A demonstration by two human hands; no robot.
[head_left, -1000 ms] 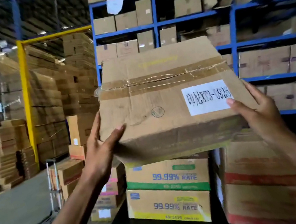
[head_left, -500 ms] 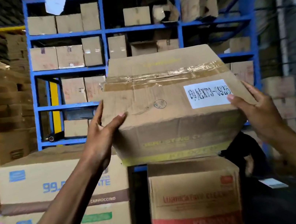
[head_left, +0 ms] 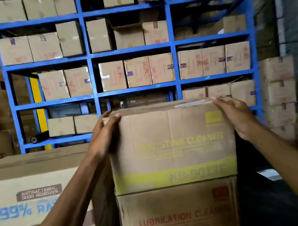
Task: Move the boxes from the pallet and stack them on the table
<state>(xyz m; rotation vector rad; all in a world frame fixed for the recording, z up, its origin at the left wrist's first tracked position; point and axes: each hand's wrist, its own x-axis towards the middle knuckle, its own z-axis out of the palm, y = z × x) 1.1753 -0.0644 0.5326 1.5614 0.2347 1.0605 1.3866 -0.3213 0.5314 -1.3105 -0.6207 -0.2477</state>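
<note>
Beyond the grip, filling the background: tall blue shelving (head_left: 94,95) packed with brown cartons. Left of the grip, just beside it: big carton marked 99.99% RATE (head_left: 31,198). Between the two hands: box with the yellow band (head_left: 171,148), seated upright on the red-lettered lubrication box (head_left: 179,216), edges nearly flush. Whether a counter lies beneath, hidden. Left hand (head_left: 105,136) wrapped over the upper left corner, right hand (head_left: 235,117) flat against the upper right edge; both in contact, clamping from the sides, fingers spread rather than curled.

Risk, as a judgement: top box a touch proud on the right, so letting go unevenly could skew it or tip the pair; creased, soft cardboard underneath could sag.

Against the frame half a second back: box then held high and tilted, taped top showing; now lowered, level, front face showing
</note>
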